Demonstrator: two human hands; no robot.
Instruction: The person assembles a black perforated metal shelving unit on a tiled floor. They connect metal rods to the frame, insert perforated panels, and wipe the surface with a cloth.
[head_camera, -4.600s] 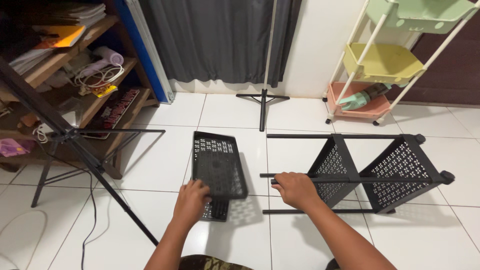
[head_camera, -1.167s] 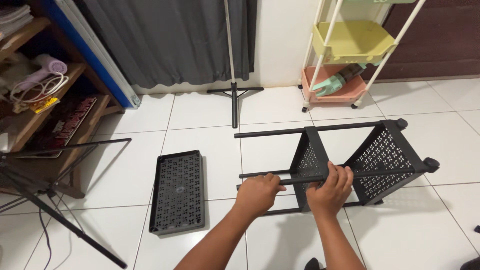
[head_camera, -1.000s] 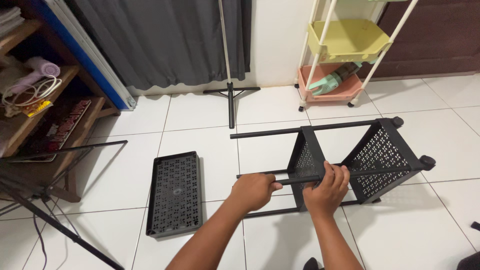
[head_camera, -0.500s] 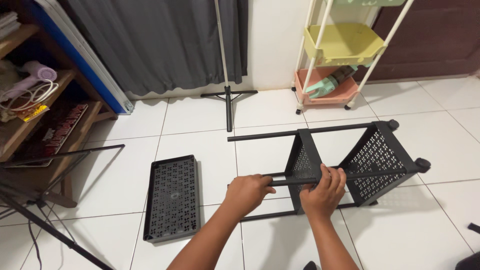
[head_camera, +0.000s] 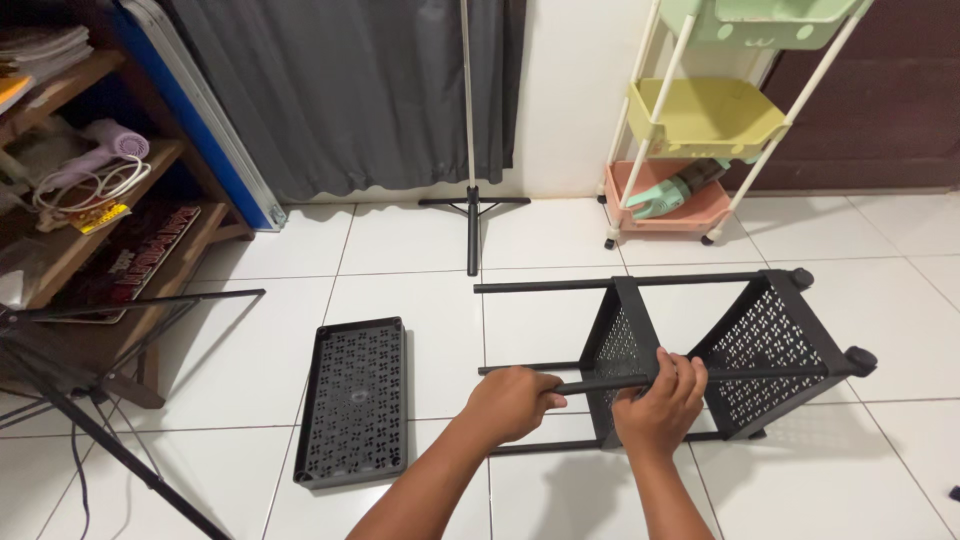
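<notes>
Black perforated rack frame (head_camera: 700, 350) lies on its side on white tile; loose matching tray (head_camera: 355, 400) flat, well left.

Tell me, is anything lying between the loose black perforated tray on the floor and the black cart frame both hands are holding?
Nothing visible. Only bare white tile separates the loose black perforated tray from the black cart frame, whose pole the left hand and right hand grip.

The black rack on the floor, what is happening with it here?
A person has both hands on a black rack that lies on its side on the white tiled floor. The left hand and the right hand grip one of its thin poles. Two perforated trays are fitted to the poles. A third tray lies flat on the floor to the left, apart from the rack.
</notes>
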